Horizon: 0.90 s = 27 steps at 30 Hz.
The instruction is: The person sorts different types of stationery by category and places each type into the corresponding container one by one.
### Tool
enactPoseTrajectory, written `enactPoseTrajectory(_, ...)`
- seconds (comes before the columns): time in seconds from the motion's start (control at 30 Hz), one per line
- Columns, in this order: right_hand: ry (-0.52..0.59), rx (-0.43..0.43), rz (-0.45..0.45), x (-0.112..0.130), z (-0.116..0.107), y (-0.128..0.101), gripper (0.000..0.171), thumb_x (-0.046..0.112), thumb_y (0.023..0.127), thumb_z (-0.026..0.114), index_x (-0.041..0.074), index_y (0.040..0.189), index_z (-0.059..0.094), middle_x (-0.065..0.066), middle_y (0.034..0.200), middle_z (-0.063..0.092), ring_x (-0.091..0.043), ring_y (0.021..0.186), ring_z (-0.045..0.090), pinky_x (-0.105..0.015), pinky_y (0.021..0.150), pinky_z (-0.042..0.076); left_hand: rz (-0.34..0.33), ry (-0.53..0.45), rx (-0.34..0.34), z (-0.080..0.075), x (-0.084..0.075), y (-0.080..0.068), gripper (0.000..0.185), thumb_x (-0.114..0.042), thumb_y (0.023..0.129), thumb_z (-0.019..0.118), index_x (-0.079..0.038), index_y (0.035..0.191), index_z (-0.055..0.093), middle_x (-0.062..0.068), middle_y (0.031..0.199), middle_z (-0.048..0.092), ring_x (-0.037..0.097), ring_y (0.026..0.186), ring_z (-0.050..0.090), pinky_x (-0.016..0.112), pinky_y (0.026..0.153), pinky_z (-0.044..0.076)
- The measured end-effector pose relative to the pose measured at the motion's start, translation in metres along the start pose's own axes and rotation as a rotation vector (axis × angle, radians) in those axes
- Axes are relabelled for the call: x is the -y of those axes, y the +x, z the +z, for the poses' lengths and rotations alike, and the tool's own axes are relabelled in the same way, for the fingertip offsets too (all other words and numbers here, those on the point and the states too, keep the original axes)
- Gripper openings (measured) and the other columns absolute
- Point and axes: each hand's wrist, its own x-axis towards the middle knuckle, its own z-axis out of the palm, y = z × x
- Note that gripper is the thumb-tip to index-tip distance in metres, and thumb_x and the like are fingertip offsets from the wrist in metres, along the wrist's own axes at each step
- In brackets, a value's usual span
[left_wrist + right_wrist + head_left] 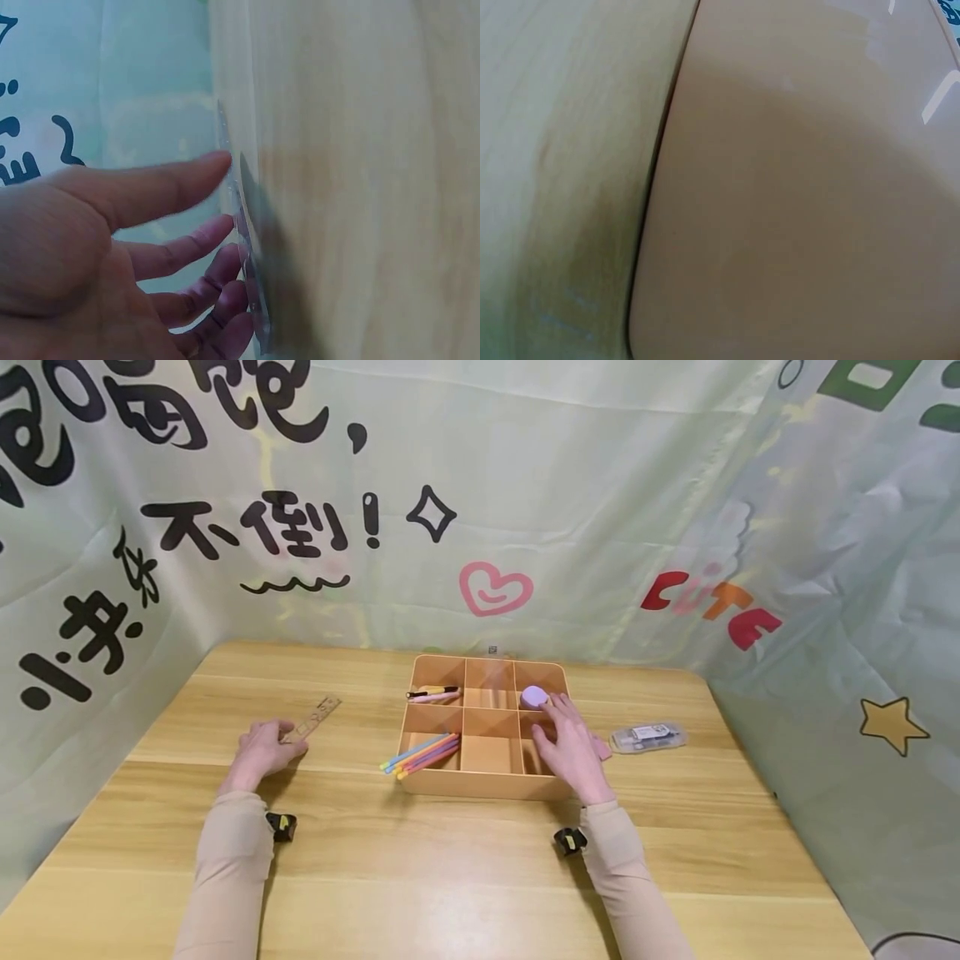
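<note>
On the left of the table, my left hand (pixel 262 750) pinches a clear ruler (pixel 318 714) between thumb and fingertips. The left wrist view shows the ruler (pixel 251 270) nearly edge-on, close over the wood with its shadow beside it. My right hand (pixel 573 747) reaches over the right side of a tan divided organizer (pixel 487 787), fingers loosely extended. Its fingertips are right beside a round purple object (pixel 533 697) in the back right compartment. Only the organizer's outer wall (pixel 780 225) and the table show in the right wrist view; the hand is out of it.
Pens (pixel 433 694) lie in the back left compartment. Several colourful sticks (pixel 422 756) lean out over the front left one. Right of the organizer are a pink item (pixel 602 747), partly behind my hand, and a translucent case (pixel 648 737). A printed curtain (pixel 600 510) hangs behind.
</note>
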Motion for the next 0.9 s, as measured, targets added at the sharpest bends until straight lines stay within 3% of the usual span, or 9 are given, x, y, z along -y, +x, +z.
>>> enactPoseTrajectory(0.47, 0.006, -0.009, -0.022, -0.0018, -0.0017, 0.0003, 0.049, 0.018, 0.096, 0.063, -0.005, 0.139, 0.055, -0.027, 0.155, 0.042, -0.041, 0.151, 0.031, -0.06, 0.123, 0.026, -0.026, -0.046, -0.039, 0.0035, 0.0024, 0.0046, 0.052, -0.016, 0.096, 0.061, 0.011, 0.138, 0.045, 0.036, 0.134, 0.043, 0.05, 0.116, 0.036, 0.063, 0.1, 0.033)
enactPoseTrajectory(0.7, 0.001, -0.013, -0.031, -0.0015, -0.0021, 0.0011, 0.049, 0.018, 0.096, 0.063, -0.005, 0.138, 0.056, -0.027, 0.155, 0.043, -0.041, 0.15, 0.033, -0.059, 0.122, 0.027, 0.0, -0.075, -0.079, 0.0038, 0.0008, 0.0067, 0.051, -0.009, 0.092, 0.064, 0.014, 0.134, 0.047, 0.035, 0.121, 0.055, 0.042, 0.105, 0.051, 0.048, 0.089, 0.042)
enactPoseTrajectory(0.9, 0.002, -0.011, -0.023, -0.0012, -0.0011, -0.001, 0.049, 0.019, 0.096, 0.063, -0.004, 0.139, 0.056, -0.026, 0.155, 0.043, -0.04, 0.151, 0.032, -0.059, 0.122, 0.028, -0.005, -0.115, -0.082, 0.005, 0.0011, 0.0047, 0.052, -0.006, 0.093, 0.062, 0.013, 0.137, 0.043, 0.036, 0.121, 0.054, 0.041, 0.105, 0.055, 0.042, 0.083, 0.046)
